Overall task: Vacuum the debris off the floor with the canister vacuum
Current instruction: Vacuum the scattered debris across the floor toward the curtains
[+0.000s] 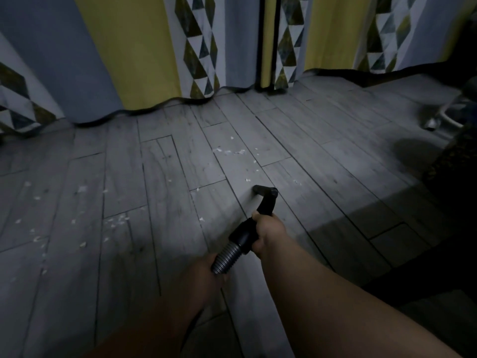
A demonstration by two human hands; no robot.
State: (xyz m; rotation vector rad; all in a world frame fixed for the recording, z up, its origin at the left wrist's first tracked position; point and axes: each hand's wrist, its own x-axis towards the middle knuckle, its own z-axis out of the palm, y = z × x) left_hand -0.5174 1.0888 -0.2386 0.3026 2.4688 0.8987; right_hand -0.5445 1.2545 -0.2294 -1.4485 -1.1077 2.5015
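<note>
Long curtains hang along the far edge of the floor. They are grey and yellow, with strips of triangles. A thin black bar stands between two of them. Near the floor's right edge sits something shiny, maybe a metal leg. It is too blurry to tell.

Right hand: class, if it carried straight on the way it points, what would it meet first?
Probably the floor just past the nozzle the right hand grips, near white scraps; depth unclear.
</note>
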